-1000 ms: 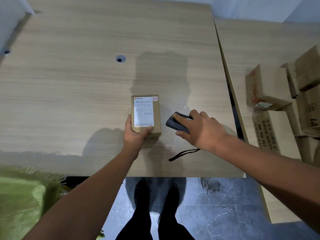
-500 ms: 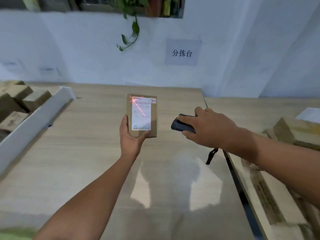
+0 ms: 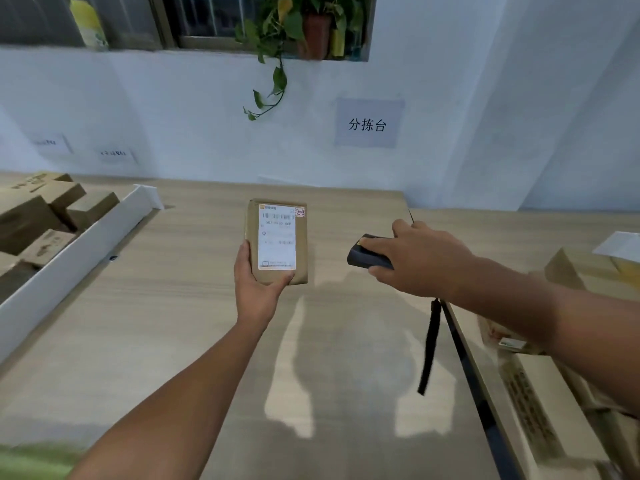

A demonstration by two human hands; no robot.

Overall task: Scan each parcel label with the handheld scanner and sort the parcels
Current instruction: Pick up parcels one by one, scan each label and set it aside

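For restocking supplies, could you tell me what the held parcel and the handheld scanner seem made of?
The small brown rectangular parcel looks like matt kraft cardboard or paper wrap: dull tan faces, slightly rumpled edges. The dark boxy handheld scanner seems hard matt plastic: smooth, evenly dark shell.

Brown parcel (image 3: 277,242), white label (image 3: 276,237); black scanner (image 3: 367,258); pale wood-grain table (image 3: 173,323).

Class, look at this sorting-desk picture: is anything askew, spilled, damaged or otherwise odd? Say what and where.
Nothing stands out. The left hand holds the parcel label up, undamaged; the right hand grips the scanner, its strap hanging free. Only the boxes beyond the white divider lie jumbled.
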